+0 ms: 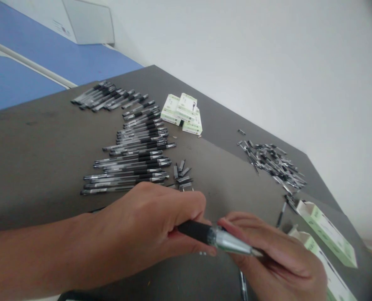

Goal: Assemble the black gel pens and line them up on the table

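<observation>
Both my hands grip one black gel pen (219,238) just above the dark grey table (47,146). My left hand (154,225) is closed round the pen's black rubber grip. My right hand (276,255) is closed on the clear tip end, its fingers under the silver point. A long row of finished black pens (132,154) lies on the table beyond my left hand. A few loose pen caps (182,175) sit just past my knuckles.
A heap of small pen parts (273,163) lies at the right. Stacked green-white boxes (182,113) stand at the back middle; two open boxes (327,234) sit at the right edge. A blue surface (47,54) and white wall lie beyond the table.
</observation>
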Available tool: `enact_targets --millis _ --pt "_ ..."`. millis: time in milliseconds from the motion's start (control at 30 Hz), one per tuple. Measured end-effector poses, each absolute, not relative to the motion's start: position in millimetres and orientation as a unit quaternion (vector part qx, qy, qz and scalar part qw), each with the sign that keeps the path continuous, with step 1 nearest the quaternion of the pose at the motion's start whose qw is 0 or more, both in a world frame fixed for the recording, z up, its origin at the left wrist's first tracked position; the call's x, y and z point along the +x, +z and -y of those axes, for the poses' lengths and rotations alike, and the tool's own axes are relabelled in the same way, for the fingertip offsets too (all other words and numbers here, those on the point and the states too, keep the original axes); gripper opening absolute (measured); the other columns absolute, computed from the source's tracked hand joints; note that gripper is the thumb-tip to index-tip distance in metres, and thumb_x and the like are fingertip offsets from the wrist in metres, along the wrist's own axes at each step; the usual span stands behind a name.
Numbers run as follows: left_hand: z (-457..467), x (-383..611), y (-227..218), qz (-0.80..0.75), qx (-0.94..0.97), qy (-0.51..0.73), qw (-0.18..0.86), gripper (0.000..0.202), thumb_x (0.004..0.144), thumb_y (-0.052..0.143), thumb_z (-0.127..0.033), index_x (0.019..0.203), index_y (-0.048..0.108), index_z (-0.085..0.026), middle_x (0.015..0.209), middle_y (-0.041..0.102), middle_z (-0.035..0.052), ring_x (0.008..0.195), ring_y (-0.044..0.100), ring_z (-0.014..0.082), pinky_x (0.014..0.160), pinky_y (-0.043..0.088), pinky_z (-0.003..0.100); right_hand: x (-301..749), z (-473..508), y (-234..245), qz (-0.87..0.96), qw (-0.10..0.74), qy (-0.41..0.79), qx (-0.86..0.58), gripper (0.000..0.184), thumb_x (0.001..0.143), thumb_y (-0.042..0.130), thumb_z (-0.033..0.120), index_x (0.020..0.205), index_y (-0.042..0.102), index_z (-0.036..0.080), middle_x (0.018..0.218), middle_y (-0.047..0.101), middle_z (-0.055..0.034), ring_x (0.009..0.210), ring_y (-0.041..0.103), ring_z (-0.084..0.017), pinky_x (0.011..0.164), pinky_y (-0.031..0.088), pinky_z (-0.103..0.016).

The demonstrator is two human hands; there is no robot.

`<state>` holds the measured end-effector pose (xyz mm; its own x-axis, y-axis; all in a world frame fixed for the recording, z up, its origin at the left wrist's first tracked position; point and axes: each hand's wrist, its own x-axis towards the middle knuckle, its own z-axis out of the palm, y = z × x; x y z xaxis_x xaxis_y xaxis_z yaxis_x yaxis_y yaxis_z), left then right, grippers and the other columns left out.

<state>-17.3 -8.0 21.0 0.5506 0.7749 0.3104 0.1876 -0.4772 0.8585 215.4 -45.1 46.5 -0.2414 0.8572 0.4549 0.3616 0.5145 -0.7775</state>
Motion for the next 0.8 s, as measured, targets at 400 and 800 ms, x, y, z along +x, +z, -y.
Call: enact_targets --millis 400,800 --pt "17 -26 23 -0.24 0.851 0.281 0.374 0.015 0.104 0.064 -0.017 0.099 0.053 -0.026 0.083 0.062 -0.0049 0.07 0.055 0.013 0.063 0.036 0.027 225 44 37 0.628 0.409 0.502 -0.432 0.019 0.082 0.093 0.02 0.093 0.09 0.034 0.086 0.087 -0.0002 0.077 0.082 -0.016 0.072 0.066 -0.02" --pt "12 -19 21 -0.225 0.85 0.318 0.355 0.032 0.101 0.058 -0.008 0.081 0.037 -0.024 0.079 0.065 -0.0037 0.071 0.06 0.0137 0.063 0.038 0.024 226 37 16 0.524 0.38 0.637 -0.419 0.012 0.081 0.094 0.022 0.085 0.086 0.03 0.087 0.081 0.0002 0.082 0.072 -0.015 0.074 0.054 -0.027"
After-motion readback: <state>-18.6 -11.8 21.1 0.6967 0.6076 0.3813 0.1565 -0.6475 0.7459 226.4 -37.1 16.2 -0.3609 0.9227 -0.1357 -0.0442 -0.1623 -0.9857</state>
